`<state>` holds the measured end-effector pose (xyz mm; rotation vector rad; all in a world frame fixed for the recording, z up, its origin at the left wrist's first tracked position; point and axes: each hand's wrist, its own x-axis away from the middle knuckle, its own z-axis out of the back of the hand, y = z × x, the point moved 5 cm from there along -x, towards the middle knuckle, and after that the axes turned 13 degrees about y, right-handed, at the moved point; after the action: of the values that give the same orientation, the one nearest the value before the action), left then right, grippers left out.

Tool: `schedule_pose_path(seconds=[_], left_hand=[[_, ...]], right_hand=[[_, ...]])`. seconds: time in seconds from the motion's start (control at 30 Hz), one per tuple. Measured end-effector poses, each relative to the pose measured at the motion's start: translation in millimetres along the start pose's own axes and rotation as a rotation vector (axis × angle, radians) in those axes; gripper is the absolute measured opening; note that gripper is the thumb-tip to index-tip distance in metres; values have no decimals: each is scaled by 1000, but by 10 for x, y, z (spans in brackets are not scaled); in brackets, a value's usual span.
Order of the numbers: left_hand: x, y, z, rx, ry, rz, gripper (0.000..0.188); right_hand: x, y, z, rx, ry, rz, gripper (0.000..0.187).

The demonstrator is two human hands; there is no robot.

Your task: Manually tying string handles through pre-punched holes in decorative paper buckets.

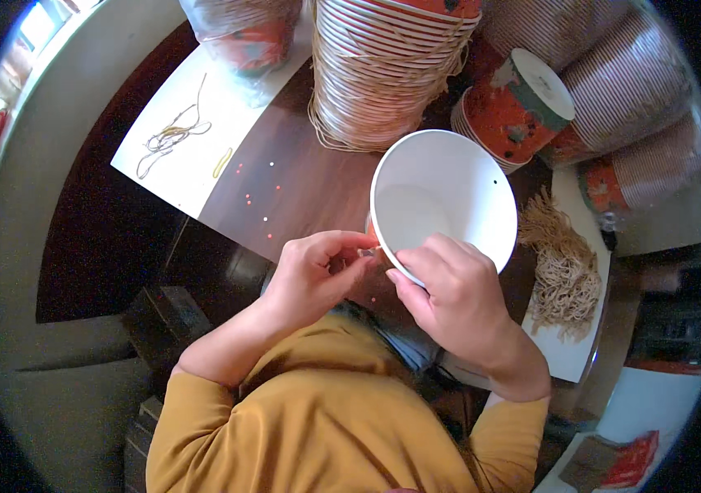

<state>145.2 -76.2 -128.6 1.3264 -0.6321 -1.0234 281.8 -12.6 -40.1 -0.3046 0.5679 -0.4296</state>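
A large white-lined paper bucket [457, 177] stands tilted toward me on the table, its round mouth facing up. A small dark hole shows in its wall near the far right rim. My right hand [453, 283] is closed over the near rim, fingers inside and thumb outside. Just left of the rim, my left hand [318, 263] pinches at the bucket's outer wall. What lies between its fingertips is too small to make out. The bucket's outside is mostly hidden from above.
Beyond the bucket rises a tall stack of nested buckets [383, 78] with cords hanging round it. An upside-down red patterned bucket [523, 107] and bagged stacks [626, 86] are at the right. A bundle of beige cords [564, 271] lies near it; loose cord [171, 138] lies left, with scattered small dots.
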Motion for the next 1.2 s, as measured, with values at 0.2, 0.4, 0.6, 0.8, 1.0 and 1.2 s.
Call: schedule_pose_path(seconds=[0.2,0.4,0.6,0.8,1.0,1.2], left_hand=[[-34,251,-44,-184,106,-360,22],[-54,189,-111,-396,100,-623,17],[-102,282,64,-102,116,-443,30],[-176,118,-158,13,13,-369,29],[-204,91,-163,98,-85,-373,16],[-76,-114,-104,341,-386,298,11]], right_hand=[[31,14,31,24,41,-1,13],[49,56,72,24,66,-32,12],[48,101,100,-8,71,-65,14],[59,65,64,6,41,-39,14],[78,38,66,106,48,4,15],[66,47,109,220,148,34,13]])
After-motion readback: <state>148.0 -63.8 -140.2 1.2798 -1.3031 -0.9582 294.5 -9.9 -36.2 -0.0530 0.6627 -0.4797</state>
